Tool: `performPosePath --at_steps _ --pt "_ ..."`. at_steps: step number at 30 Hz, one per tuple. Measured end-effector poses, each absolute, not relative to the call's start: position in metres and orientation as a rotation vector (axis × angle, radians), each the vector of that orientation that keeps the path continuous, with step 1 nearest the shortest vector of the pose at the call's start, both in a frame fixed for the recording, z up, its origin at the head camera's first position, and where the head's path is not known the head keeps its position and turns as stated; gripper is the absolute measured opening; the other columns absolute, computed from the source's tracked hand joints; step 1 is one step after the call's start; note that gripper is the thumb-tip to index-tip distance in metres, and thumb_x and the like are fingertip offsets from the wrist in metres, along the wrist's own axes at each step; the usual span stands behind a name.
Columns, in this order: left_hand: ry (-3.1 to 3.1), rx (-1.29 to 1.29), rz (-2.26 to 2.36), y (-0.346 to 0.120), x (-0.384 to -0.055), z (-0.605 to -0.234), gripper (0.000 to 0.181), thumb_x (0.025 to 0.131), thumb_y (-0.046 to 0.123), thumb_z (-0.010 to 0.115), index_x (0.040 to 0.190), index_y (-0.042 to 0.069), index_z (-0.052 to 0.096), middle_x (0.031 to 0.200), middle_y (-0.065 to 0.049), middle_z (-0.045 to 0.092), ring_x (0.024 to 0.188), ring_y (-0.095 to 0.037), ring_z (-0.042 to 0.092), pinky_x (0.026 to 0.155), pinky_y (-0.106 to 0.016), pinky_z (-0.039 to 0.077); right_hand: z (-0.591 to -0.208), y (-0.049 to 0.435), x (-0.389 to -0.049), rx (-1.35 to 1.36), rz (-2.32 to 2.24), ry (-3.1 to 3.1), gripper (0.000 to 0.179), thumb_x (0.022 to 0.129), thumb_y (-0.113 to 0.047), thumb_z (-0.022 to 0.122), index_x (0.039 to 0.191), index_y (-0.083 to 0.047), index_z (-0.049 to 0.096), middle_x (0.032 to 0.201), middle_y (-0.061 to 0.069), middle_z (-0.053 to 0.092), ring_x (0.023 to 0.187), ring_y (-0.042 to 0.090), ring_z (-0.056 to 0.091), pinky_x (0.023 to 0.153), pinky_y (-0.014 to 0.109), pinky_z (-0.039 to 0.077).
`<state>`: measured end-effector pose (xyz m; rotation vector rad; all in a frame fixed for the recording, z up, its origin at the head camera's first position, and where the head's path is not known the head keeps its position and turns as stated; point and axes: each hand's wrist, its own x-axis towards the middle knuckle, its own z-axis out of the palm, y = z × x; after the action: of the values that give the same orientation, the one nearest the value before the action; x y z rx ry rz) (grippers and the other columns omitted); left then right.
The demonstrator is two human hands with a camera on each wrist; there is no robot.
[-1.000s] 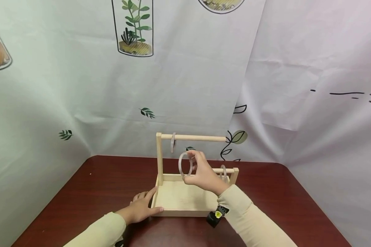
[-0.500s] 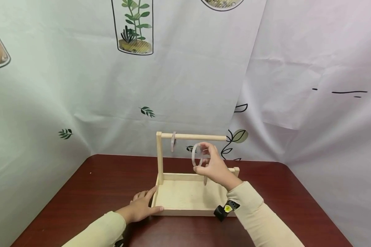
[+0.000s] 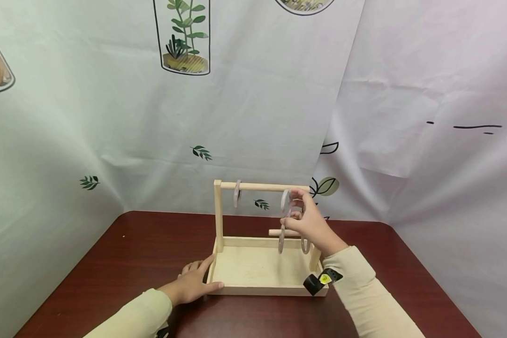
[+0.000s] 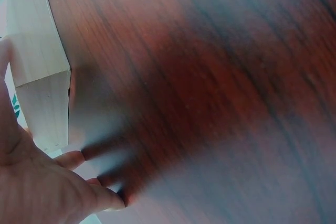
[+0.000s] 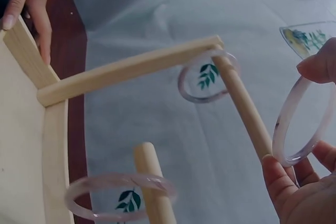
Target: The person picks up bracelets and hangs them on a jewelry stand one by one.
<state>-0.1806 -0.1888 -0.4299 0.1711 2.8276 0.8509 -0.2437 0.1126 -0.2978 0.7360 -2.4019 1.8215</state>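
Observation:
My right hand pinches a pale, translucent bangle between thumb and fingers, close to the free end of a wooden stand's upper rod. In the right wrist view, the held bangle is beside the tip of that rod. Another bangle hangs on the upper rod near its post. Two more, a left bangle and a right bangle, hang from the lower rod, which my right hand partly covers. My left hand rests with extended fingers on the front left corner of the stand's tray.
The stand is on a dark red wooden table. Its tall left post carries the upper rod, and a short right post carries the lower one. A white printed cloth hangs behind the table.
My right hand has carried the bangle rightward and up, from over the tray to the upper rod's free end. My left hand has stayed on the tray corner.

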Motion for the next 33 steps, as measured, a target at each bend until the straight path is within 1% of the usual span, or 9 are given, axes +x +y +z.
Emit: performPosePath --at_steps 4,7,14,19,23,27,33 --pt "2.828 0.175 0.852 -0.189 -0.18 -0.43 0.09 0.084 0.054 0.068 0.152 0.012 0.027 0.141 -0.031 0.038 0.128 -0.06 0.029 0.094 -0.074 0.026 -0.295 0.119 -0.244 0.717 1.856 -2.369 0.077 0.076 0.003 0.066 0.142 -0.002 0.027 0.13 0.02 0.037 0.109 0.03 0.045 0.083 0.02 0.044" --pt "2.831 0.176 0.853 -0.188 -0.18 -0.43 0.09 0.083 0.053 0.068 0.152 0.012 0.028 0.14 -0.031 0.039 0.127 -0.06 0.03 0.094 -0.074 0.026 -0.294 0.124 -0.244 0.698 1.897 -2.346 0.078 0.076 0.005 0.064 0.143 -0.002 0.025 0.131 0.02 0.036 0.106 0.028 0.045 0.082 0.019 0.044" --pt "2.83 0.168 0.856 -0.187 -0.18 -0.429 0.09 0.083 0.053 0.069 0.151 0.011 0.029 0.139 -0.03 0.04 0.126 -0.06 0.031 0.094 -0.074 0.027 -0.291 0.136 -0.248 0.669 1.919 -2.313 0.076 0.077 0.005 0.061 0.143 0.002 0.022 0.137 0.02 0.03 0.117 0.025 0.038 0.086 0.014 0.041" --pt "2.826 0.169 0.859 -0.187 -0.18 -0.428 0.09 0.083 0.053 0.069 0.152 0.011 0.029 0.14 -0.03 0.04 0.126 -0.06 0.031 0.094 -0.074 0.026 -0.29 0.144 -0.25 0.622 1.911 -2.309 0.075 0.079 0.004 0.059 0.143 0.003 0.02 0.139 0.02 0.027 0.121 0.027 0.035 0.086 0.012 0.04" --pt "2.823 0.169 0.852 -0.187 -0.18 -0.428 0.09 0.083 0.054 0.068 0.152 0.012 0.028 0.14 -0.03 0.039 0.127 -0.06 0.03 0.094 -0.074 0.026 -0.29 0.15 -0.253 0.579 1.916 -2.326 0.074 0.08 0.004 0.059 0.143 0.002 0.019 0.14 0.021 0.025 0.124 0.029 0.033 0.084 0.012 0.042" --pt "2.82 0.168 0.854 -0.188 -0.18 -0.429 0.09 0.083 0.054 0.068 0.152 0.012 0.028 0.141 -0.031 0.038 0.128 -0.06 0.029 0.095 -0.074 0.026 -0.292 0.153 -0.258 0.533 1.933 -2.323 0.074 0.08 0.004 0.058 0.143 0.002 0.02 0.139 0.02 0.026 0.124 0.029 0.033 0.08 0.014 0.045" --pt "2.807 0.159 0.851 -0.188 -0.18 -0.428 0.09 0.084 0.055 0.067 0.152 0.013 0.027 0.142 -0.03 0.037 0.129 -0.06 0.028 0.095 -0.073 0.025 -0.293 0.157 -0.263 0.474 1.903 -2.35 0.075 0.081 0.0 0.059 0.145 0.003 0.019 0.144 0.02 0.024 0.129 0.033 0.031 0.082 0.014 0.042"
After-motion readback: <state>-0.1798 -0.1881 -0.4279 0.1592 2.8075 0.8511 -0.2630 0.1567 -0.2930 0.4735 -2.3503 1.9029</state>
